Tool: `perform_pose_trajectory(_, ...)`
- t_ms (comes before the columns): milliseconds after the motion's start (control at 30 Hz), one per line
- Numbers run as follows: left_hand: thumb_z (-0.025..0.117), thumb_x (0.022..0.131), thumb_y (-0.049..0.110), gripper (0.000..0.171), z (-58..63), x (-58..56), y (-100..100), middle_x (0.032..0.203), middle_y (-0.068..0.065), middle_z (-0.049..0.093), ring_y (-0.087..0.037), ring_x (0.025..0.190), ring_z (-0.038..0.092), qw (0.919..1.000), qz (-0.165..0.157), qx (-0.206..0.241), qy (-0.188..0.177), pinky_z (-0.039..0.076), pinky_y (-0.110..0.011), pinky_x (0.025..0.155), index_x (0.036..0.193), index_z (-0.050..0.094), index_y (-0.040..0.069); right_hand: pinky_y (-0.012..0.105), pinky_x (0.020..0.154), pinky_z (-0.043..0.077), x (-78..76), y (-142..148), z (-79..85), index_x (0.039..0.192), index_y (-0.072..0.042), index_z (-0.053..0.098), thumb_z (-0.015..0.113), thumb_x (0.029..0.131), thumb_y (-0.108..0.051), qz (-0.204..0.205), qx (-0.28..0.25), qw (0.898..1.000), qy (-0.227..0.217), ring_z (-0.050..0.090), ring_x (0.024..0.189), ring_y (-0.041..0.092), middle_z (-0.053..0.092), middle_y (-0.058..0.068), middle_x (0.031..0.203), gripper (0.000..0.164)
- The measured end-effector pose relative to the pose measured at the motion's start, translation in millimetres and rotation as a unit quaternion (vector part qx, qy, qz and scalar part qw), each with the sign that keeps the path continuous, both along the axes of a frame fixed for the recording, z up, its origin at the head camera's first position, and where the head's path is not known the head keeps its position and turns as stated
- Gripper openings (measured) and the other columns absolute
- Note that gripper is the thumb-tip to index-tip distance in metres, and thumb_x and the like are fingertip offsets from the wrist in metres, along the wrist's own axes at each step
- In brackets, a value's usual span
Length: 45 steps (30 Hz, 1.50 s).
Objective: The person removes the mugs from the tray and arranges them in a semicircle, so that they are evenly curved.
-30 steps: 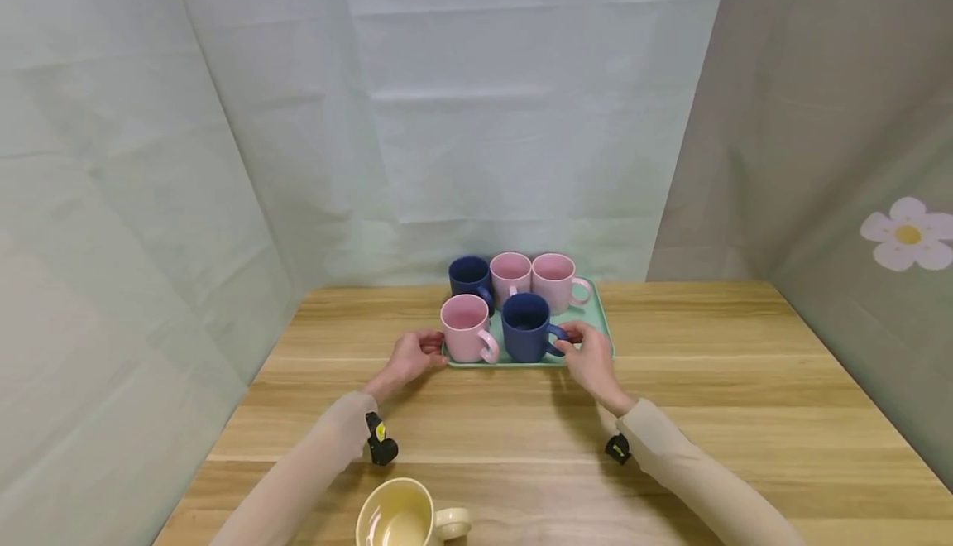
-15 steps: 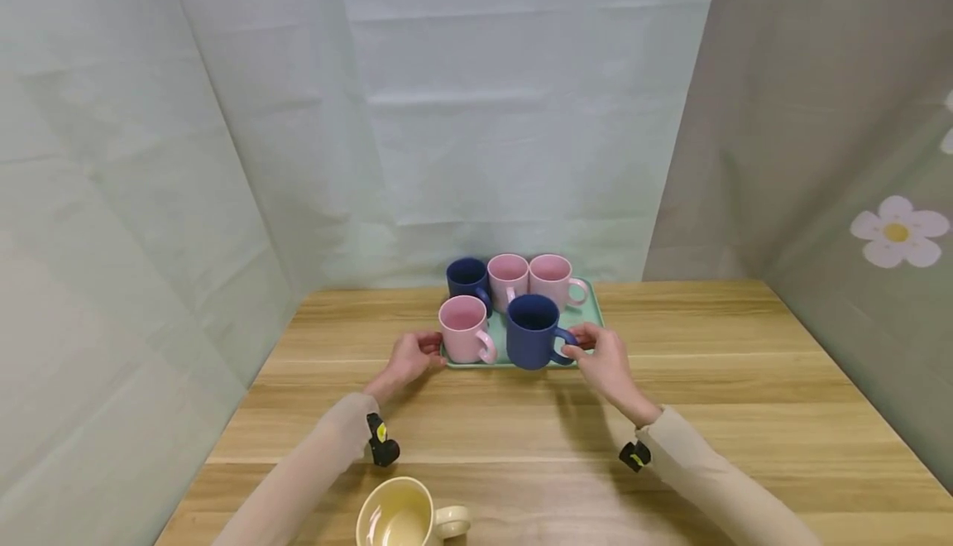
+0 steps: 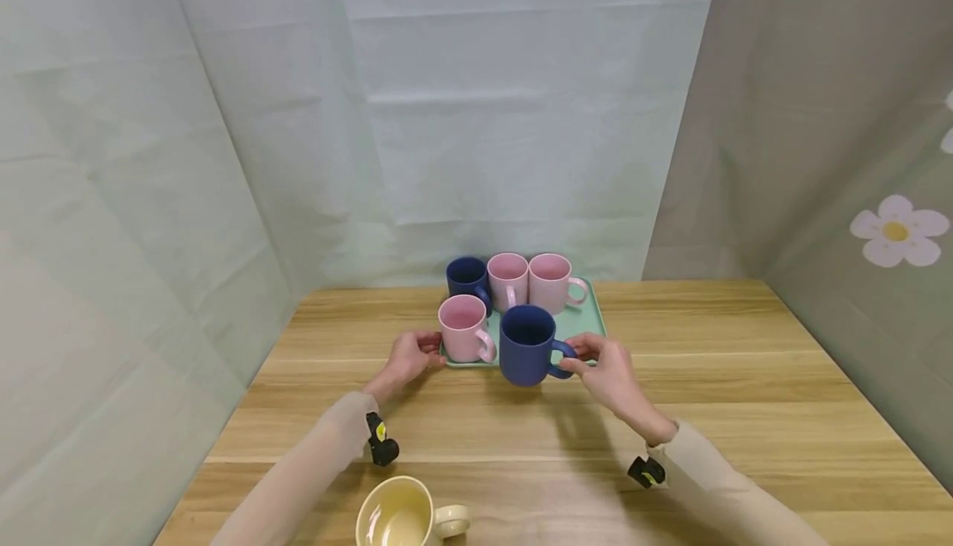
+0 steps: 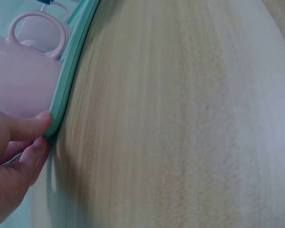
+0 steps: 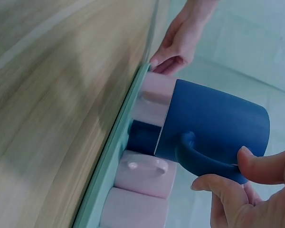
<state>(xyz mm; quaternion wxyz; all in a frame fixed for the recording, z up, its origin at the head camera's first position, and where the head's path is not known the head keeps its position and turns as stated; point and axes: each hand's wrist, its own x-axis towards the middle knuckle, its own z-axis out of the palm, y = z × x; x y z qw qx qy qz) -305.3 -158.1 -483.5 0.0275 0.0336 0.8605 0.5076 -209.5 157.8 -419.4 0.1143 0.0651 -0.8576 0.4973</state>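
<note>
In the head view a mint-green tray (image 3: 593,318) bears several mugs at the back of the table. My left hand (image 3: 412,353) pinches the tray's front left corner between thumb and fingers, beside a pink mug (image 3: 462,337). By its handle, a navy mug (image 3: 524,357) is held upright in my right hand (image 3: 610,374), raised in front of the tray's near edge. The right wrist view shows the navy mug's base (image 5: 168,116) off the tray. Behind it stand another navy mug (image 3: 463,277) and two pink mugs, one pink mug (image 3: 508,281) in the middle and one pink mug (image 3: 549,285) at right.
A yellow mug (image 3: 398,517) stands on the wooden table (image 3: 476,438) near the front, close to my left forearm. Pale cloth (image 3: 476,116) hangs behind and at the left; a grey cloth with flowers (image 3: 789,132) hangs at the right.
The navy mug has come up off the tray and toward me in my right hand, now overlapping the tray's front edge. My left hand stays at the tray corner.
</note>
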Motion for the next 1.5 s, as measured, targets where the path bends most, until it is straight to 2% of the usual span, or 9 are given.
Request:
perform_pose_trajectory(333,0.074,0.074,-0.011,0.048,-2.5,-3.7,-4,0.119,-0.028,0.064,-0.034,0.106,0.065,0.9999,-0.012,-0.002,0.008,0.056,-0.035,0.091,0.120,0.061,-0.010,0.018,0.063,0.051,13.4,-10,5.0,0.094,-0.001,0.071,0.075,0.078,0.004,0.053,-0.012,0.999,-0.002,0.066,0.074,0.015,0.070,0.011,0.081,0.017)
perform_pose_trajectory(533,0.074,0.076,-0.009,0.052,-4.5,-2.9,-7,0.124,-0.030,0.061,-0.037,0.111,0.063,0.9985,-0.054,0.009,0.006,0.055,-0.038,0.094,0.124,0.057,-0.012,0.019,0.062,0.049,20.1,-16,4.3,0.093,-0.001,0.070,0.073,0.080,0.004,0.088,-0.019,0.996,-0.015,0.064,0.072,0.011,0.070,0.008,0.078,0.015)
perform_pose_trajectory(667,0.074,0.075,-0.010,0.056,-5.6,-2.0,-9,0.127,-0.033,0.057,-0.040,0.112,0.062,0.9956,-0.091,0.012,0.021,0.055,-0.040,0.094,0.127,0.052,-0.015,0.019,0.058,0.048,23.4,-19,2.7,0.094,-0.002,0.071,0.073,0.080,0.002,0.102,-0.015,0.995,-0.013,0.064,0.072,0.010,0.070,0.007,0.078,0.014)
perform_pose_trajectory(767,0.075,0.075,-0.009,0.056,-6.9,-1.9,-10,0.125,-0.033,0.058,-0.039,0.110,0.063,0.9935,-0.106,-0.001,0.043,0.055,-0.041,0.094,0.126,0.053,-0.016,0.020,0.056,0.049,25.1,-22,1.6,0.093,-0.005,0.071,0.074,0.080,0.001,0.106,-0.011,0.994,-0.015,0.064,0.071,0.011,0.070,0.006,0.078,0.014)
perform_pose_trajectory(967,0.075,0.076,-0.005,0.052,-7.8,-1.1,-10,0.122,-0.030,0.062,-0.036,0.107,0.064,0.9914,-0.112,-0.021,0.064,0.054,-0.043,0.094,0.124,0.056,-0.014,0.021,0.057,0.049,27.3,-26,-2.1,0.091,-0.007,0.070,0.074,0.081,-0.001,0.112,0.007,0.993,-0.024,0.063,0.072,0.011,0.070,0.003,0.079,0.013)
perform_pose_trajectory(1300,0.075,0.078,-0.002,0.049,-7.2,-0.7,-9,0.122,-0.027,0.063,-0.035,0.106,0.065,0.9933,-0.094,-0.031,0.058,0.055,-0.042,0.093,0.124,0.058,-0.010,0.019,0.059,0.053,32.9,-39,-5.5,0.090,-0.005,0.070,0.073,0.081,0.001,0.146,0.008,0.989,-0.021,0.064,0.075,0.011,0.071,0.007,0.082,0.011)
perform_pose_trajectory(1500,0.075,0.079,-0.002,0.048,-7.8,-0.4,-10,0.120,-0.027,0.064,-0.035,0.103,0.066,0.9941,-0.085,-0.031,0.060,0.057,-0.040,0.090,0.123,0.059,-0.011,0.015,0.060,0.054,35.7,-52,-14.6,0.089,-0.004,0.070,0.074,0.079,0.002,0.159,0.009,0.987,-0.006,0.064,0.075,0.010,0.071,0.006,0.080,0.013)
